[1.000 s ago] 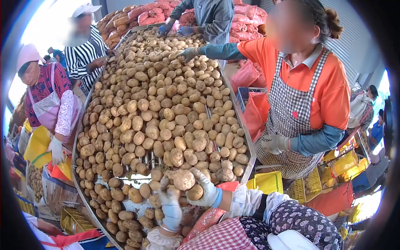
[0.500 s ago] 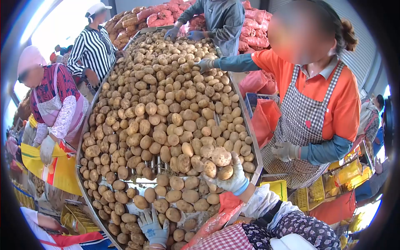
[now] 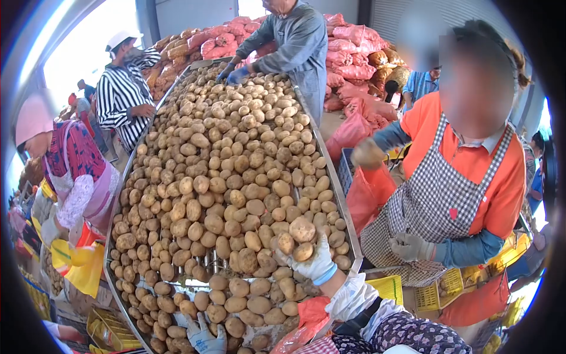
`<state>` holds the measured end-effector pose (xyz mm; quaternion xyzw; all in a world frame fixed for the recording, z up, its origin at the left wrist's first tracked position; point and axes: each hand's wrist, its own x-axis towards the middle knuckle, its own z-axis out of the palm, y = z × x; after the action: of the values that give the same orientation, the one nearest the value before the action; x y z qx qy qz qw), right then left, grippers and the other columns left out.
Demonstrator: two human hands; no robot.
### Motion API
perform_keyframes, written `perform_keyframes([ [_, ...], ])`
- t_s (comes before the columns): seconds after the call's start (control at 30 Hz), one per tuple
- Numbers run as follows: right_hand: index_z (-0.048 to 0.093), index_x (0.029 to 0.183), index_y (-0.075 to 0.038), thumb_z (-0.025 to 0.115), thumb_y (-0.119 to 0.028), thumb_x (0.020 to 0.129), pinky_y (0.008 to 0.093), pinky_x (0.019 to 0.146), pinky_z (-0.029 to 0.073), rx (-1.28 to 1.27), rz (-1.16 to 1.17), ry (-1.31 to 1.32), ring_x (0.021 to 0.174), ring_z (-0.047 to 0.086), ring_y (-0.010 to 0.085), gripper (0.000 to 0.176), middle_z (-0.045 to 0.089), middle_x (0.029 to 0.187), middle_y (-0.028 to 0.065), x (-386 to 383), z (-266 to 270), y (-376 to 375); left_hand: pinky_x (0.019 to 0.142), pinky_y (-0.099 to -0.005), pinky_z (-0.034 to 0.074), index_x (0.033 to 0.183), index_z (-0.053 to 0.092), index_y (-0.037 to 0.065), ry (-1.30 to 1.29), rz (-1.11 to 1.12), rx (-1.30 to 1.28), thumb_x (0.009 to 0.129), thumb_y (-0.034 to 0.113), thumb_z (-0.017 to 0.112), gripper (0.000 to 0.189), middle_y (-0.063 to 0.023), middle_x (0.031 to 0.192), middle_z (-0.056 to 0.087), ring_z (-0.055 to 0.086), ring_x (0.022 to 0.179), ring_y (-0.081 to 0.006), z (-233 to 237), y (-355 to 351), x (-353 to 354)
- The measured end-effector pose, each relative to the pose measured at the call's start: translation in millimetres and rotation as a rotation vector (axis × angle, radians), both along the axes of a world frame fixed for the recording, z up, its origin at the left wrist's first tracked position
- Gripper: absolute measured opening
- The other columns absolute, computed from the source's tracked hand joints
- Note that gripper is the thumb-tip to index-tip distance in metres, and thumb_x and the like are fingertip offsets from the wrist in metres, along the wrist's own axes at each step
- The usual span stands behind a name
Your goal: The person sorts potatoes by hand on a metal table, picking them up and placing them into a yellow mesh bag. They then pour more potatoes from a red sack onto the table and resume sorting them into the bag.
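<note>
Potatoes (image 3: 236,194) cover a long sorting table with a metal rim (image 3: 333,168). My right hand (image 3: 317,264), in a pale glove with a blue cuff, is closed around three potatoes (image 3: 302,229) above the right side of the table. The largest sits on top, with the other two against the fingers and palm. My left hand (image 3: 206,337), also gloved, lies at the near end with its fingers spread among the potatoes. It grips none of them. A red plastic bag (image 3: 312,315) lies by my right forearm at the table's near edge.
A co-worker in an orange shirt (image 3: 501,177) stands at the right beside a red bag (image 3: 368,197). Other workers stand along the left side and far end. Yellow crates (image 3: 112,324) flank the table; red sacks (image 3: 359,53) are piled behind.
The view has shifted slightly. My right hand keeps the same three potatoes; my left stays spread. The orange-shirted co-worker's arm has drawn back from the table toward the red bag.
</note>
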<state>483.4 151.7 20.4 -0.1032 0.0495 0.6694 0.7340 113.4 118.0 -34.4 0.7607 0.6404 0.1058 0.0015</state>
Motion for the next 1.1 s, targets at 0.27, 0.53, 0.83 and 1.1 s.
perform_keyframes([
  [0.27,0.045,0.132,-0.012,0.043,-0.063,0.089,0.0560,0.100,0.041,0.045,0.090,0.133,0.121,0.048,0.0340,0.067,0.048,0.133,0.0133,26,11,5,0.094,-0.0449,0.043,0.133,0.050,0.005,-0.037,0.075,-0.042,0.077,0.037,0.066,0.066,-0.0311,0.135,0.043,0.050,0.115,-0.0441,13,-2,20],
  [0.53,0.048,0.079,-0.009,0.047,-0.047,0.087,0.0393,0.062,0.044,0.145,-0.258,-0.080,0.069,0.043,0.0227,0.039,0.045,0.077,0.0057,95,41,50,0.095,-0.0455,0.043,0.132,0.050,0.003,-0.034,0.066,-0.076,0.079,0.036,0.063,0.064,-0.0317,0.141,0.034,0.047,0.119,-0.0459,30,1,28],
  [0.83,0.053,0.101,0.006,0.047,-0.059,0.089,0.0477,0.081,0.055,-0.257,-0.661,-0.296,0.086,0.063,0.0385,0.066,0.063,0.097,0.0250,303,84,162,0.093,-0.0470,0.045,0.132,0.049,0.003,0.029,0.045,-0.101,0.079,0.044,0.060,0.068,-0.0302,0.141,0.036,0.049,0.116,-0.0451,19,10,17],
  [1.1,0.060,0.108,-0.005,0.051,-0.030,0.097,0.0321,0.072,0.053,-0.119,0.063,-0.751,0.082,0.064,0.0189,0.029,0.064,0.095,0.0070,81,16,88,0.096,-0.0482,0.043,0.131,0.050,0.002,-0.018,-0.001,-0.020,0.077,0.040,0.064,0.067,-0.0305,0.141,0.036,0.047,0.117,-0.0479,22,10,16],
])
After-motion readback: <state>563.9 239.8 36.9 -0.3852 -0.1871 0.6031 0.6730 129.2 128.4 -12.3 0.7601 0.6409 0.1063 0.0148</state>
